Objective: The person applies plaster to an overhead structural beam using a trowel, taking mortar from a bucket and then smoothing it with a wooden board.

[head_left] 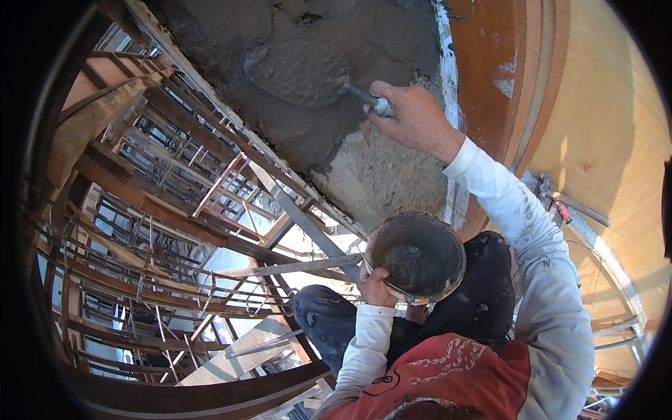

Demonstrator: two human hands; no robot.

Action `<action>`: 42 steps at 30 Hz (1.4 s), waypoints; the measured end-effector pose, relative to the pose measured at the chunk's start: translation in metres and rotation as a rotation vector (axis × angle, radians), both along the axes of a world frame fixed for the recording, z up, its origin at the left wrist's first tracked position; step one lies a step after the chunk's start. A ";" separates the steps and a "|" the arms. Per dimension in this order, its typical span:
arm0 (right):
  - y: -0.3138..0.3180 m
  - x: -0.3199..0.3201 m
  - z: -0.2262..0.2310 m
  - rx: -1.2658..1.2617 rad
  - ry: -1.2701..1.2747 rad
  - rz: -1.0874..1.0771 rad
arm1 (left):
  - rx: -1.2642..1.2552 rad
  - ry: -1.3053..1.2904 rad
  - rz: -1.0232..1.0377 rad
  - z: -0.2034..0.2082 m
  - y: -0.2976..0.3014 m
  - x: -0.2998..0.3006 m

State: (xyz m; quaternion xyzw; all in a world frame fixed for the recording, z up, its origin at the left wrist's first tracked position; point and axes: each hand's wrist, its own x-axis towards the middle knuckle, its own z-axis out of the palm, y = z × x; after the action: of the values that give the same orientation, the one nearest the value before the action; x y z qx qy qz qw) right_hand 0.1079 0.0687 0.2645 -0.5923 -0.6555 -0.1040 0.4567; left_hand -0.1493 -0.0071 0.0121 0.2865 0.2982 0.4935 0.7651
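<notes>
My right hand (416, 119) is closed around the handle of a trowel (364, 96). Its blade lies against wet grey mortar (231, 63) and is hard to make out under the smear. At my knees, my left hand (378, 287) grips the near left rim of a round bucket (428, 227). The bucket tilts so that its inside shows, with grey mortar coating the walls and bottom. Between the bucket and the wet layer is a rougher, lighter patch of the surface (392, 168).
A pale straight edge (450, 77) borders the mortar on the right, beside brown boards (486, 77). A hammer (584, 208) lies on the yellowish panel (602, 126), beside something red-gripped (562, 210). Leftward, wooden scaffolding (175, 203) drops away below the mortar's edge.
</notes>
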 end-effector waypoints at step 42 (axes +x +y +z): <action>0.029 0.006 -0.077 -0.015 0.216 -0.005 | -0.051 0.083 0.068 -0.007 -0.001 0.004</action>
State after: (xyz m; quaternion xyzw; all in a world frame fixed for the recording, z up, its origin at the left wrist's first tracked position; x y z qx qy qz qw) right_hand 0.1141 0.0972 0.1872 -0.6052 -0.6017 -0.0356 0.5200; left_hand -0.1454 -0.0079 0.0052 0.2769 0.3518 0.4990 0.7420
